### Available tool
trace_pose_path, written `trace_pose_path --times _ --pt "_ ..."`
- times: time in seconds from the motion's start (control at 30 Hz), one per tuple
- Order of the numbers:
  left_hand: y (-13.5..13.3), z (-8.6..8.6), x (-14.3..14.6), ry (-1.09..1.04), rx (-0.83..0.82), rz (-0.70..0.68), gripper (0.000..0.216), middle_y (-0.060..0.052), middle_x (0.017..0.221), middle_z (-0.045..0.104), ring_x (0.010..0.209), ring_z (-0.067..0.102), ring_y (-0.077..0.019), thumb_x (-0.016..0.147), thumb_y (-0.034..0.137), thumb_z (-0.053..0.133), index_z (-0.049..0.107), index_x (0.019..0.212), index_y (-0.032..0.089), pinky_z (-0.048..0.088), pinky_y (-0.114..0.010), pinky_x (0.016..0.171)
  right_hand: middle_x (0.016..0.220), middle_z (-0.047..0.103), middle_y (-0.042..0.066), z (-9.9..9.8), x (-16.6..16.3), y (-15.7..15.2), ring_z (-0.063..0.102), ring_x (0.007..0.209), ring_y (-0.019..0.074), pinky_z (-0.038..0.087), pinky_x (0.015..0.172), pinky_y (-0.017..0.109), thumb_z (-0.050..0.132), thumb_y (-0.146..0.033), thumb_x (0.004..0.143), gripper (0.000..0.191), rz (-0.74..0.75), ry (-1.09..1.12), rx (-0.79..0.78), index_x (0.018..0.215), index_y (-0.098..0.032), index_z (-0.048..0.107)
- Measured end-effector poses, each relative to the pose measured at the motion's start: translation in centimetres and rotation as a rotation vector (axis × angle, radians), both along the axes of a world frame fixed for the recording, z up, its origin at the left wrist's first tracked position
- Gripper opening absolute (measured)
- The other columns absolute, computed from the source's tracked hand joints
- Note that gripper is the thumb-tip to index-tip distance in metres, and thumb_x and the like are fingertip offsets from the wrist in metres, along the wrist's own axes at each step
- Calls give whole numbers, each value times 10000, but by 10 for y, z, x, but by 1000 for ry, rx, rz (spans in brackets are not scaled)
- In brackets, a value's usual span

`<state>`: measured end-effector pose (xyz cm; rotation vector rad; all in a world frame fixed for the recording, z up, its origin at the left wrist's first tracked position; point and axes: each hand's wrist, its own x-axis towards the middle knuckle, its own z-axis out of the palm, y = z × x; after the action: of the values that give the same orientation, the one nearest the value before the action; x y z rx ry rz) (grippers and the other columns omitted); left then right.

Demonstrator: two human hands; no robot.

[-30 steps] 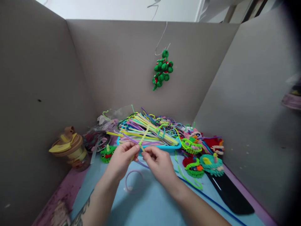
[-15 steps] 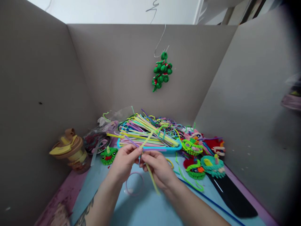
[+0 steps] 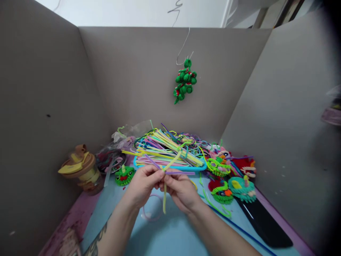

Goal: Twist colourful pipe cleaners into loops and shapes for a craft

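My left hand (image 3: 146, 182) and my right hand (image 3: 181, 190) meet in front of the tray, fingertips pinched close together. Between them a pale yellow pipe cleaner (image 3: 172, 160) crosses a purple pipe cleaner (image 3: 183, 173). One yellow end points up and away, the other hangs down below my fingers. Purple ends stick out to the upper left and to the right. My fingers hide the crossing itself. On the blue mat under my hands lies a thin pink ring (image 3: 144, 210), partly covered by my left hand.
A blue tray (image 3: 201, 168) heaped with pipe cleaners stands behind my hands. Finished fuzzy figures, one a green frog (image 3: 124, 176), sit on both sides. A lidded cup (image 3: 86, 174) is at left, a black flat object (image 3: 266, 222) at right. Grey panels enclose the table.
The yellow pipe cleaner's lower end has swung left and now hangs nearly straight down. The purple end reaches further right. Both hands stay pinched together.
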<state>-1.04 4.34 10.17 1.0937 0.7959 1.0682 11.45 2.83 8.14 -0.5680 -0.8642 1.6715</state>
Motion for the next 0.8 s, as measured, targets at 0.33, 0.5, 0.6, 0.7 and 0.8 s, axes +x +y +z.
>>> trace_pose_path --times 0.33,0.5,0.6,0.7,0.8 --pt "3 -6 1 32 16 4 277 20 463 518 447 480 -96 674 333 701 534 564 140 330 -219 463 514 579 -1 -2 -4 1 476 474 88 286 415 186 724 -284 641 162 -50 -23 -16 633 -147 639" --pt "7 -3 -3 22 34 85 279 27 465 514 437 454 -79 668 327 708 530 564 139 319 -211 459 585 601 8 -2 -3 1 517 503 90 321 420 176 715 -319 653 202 -24 -41 -44 662 -140 620" --pt "9 0 -8 30 33 208 303 56 446 460 424 394 -57 637 328 732 512 544 142 296 -197 446 548 581 -16 -2 -6 0 484 446 68 300 398 163 727 -333 638 240 -23 -72 -112 648 -152 570" --pt "9 -2 -6 58 19 174 298 55 457 462 434 390 -58 625 329 740 525 544 139 298 -197 445 465 528 -41 -4 -9 0 387 372 41 244 375 162 717 -323 645 243 -58 -56 -107 621 -149 549" --pt "9 -7 -2 79 24 97 280 45 480 484 446 408 -65 621 323 741 547 552 134 309 -200 451 449 509 -37 -4 -8 2 371 364 35 252 382 170 702 -320 656 242 -75 -48 -61 590 -129 569"
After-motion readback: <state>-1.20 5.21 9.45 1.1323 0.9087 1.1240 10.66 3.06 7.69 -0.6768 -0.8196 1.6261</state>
